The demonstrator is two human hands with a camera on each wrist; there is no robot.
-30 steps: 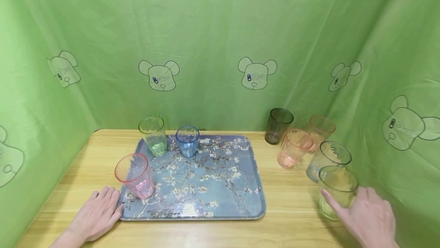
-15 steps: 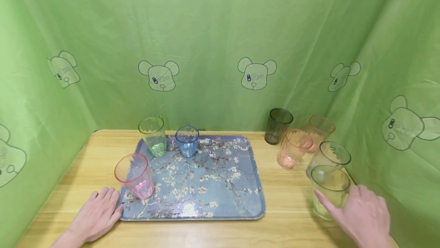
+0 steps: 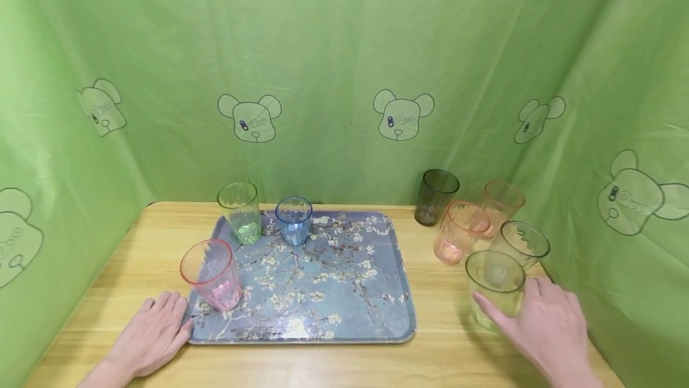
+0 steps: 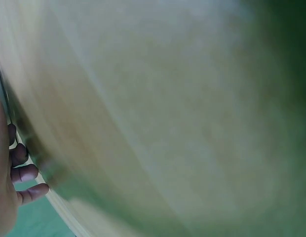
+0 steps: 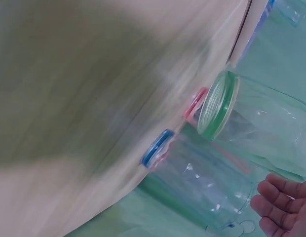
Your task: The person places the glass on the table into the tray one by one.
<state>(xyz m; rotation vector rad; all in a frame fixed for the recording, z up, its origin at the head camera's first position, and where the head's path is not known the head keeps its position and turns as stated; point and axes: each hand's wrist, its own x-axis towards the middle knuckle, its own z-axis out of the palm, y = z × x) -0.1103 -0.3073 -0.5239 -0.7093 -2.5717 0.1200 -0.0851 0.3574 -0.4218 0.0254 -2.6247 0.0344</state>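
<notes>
My right hand (image 3: 549, 325) grips a tall yellow-green glass (image 3: 500, 289) right of the tray, thumb on the near side and fingers behind. In the right wrist view the held glass (image 5: 271, 123) shows its base lifted off the table, with the fingertips (image 5: 279, 197) beside its lower edge. Behind it stands a clear grey-rimmed glass (image 3: 524, 244), partly hidden. My left hand (image 3: 153, 334) lies flat on the table, fingertips at the left front corner of the flowered tray (image 3: 344, 292). On the tray stand a pink glass (image 3: 215, 280), a green glass (image 3: 242, 217) and a short blue glass (image 3: 294, 223).
An orange-pink glass (image 3: 460, 232), a paler orange one (image 3: 503, 202) and a dark grey glass (image 3: 435, 199) stand upright at the back right. Green curtains (image 3: 323, 47) hang around the back and sides of the wooden table (image 3: 344, 370).
My right hand has moved left with the yellow-green glass, bringing it a little up in the view and in front of the grey-rimmed glass. The left hand stays in place.
</notes>
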